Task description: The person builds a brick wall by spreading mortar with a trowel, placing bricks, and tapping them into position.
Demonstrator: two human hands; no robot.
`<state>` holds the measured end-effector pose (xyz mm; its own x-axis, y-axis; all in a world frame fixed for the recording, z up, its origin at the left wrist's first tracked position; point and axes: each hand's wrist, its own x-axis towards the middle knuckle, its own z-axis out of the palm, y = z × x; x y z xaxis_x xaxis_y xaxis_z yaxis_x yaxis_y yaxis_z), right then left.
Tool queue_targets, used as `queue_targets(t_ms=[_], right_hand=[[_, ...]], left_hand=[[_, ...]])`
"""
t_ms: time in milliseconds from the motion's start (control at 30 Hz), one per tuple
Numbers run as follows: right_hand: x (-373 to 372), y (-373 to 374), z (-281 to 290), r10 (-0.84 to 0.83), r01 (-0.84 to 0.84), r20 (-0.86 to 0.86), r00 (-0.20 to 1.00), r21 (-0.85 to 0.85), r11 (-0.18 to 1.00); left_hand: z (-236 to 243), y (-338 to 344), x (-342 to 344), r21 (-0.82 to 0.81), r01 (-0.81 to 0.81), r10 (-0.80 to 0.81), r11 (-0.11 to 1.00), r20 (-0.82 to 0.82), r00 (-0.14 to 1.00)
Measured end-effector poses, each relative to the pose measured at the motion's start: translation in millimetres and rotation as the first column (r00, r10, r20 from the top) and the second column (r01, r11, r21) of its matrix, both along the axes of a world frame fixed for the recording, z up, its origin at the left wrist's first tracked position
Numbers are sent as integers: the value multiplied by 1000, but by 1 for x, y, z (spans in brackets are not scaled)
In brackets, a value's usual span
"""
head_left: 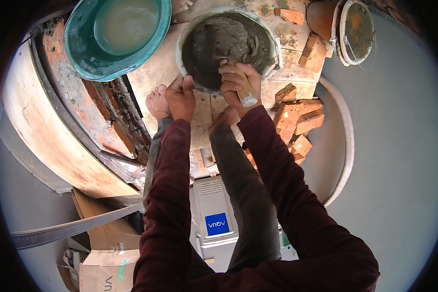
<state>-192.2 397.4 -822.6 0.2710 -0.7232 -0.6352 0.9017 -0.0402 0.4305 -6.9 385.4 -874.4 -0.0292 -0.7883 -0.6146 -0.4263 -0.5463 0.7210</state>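
A round bucket (278,45) of wet grey mortar (238,36) stands in front of me on the boards. My left hand (181,101) is closed at its near left rim, with the thumb and fingers pinching the edge. Over the near right rim, my right hand (239,83) is wrapped round the pale wooden handle of a trowel (246,92), whose butt end is smeared whitish. The trowel's blade cannot be seen, hidden by the hand and the mortar.
To the left sits a green tub (78,53) of cloudy water. Broken bricks (297,117) lie on the right, below a smaller mortar-crusted bucket (343,34). My bare foot (156,103) rests beside the mortar bucket. A cardboard box (107,267) stands at the lower left.
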Motion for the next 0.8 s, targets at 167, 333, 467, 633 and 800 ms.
queue_targets(t_ms=[167, 333, 467, 633, 800], right_hand=[[-13, 24, 54, 195, -185, -112, 974, 91, 978], [-12, 12, 116, 871, -592, -381, -311, 795, 137], [-26, 16, 2, 491, -372, -326, -808, 928, 5], [-31, -17, 33, 492, -482, -269, -828, 789, -380], [-26, -43, 110, 607, -488, -233, -760, 822, -295]], left_hand=[[40, 9, 11, -118, -115, 116, 986, -3, 993], [201, 34, 33, 170, 13, 15, 985, -162, 987], [218, 87, 32, 355, 62, 28, 933, -244, 969], [198, 86, 17, 293, 185, -119, 938, -231, 966], [196, 67, 23, 176, 59, 20, 983, -417, 908]])
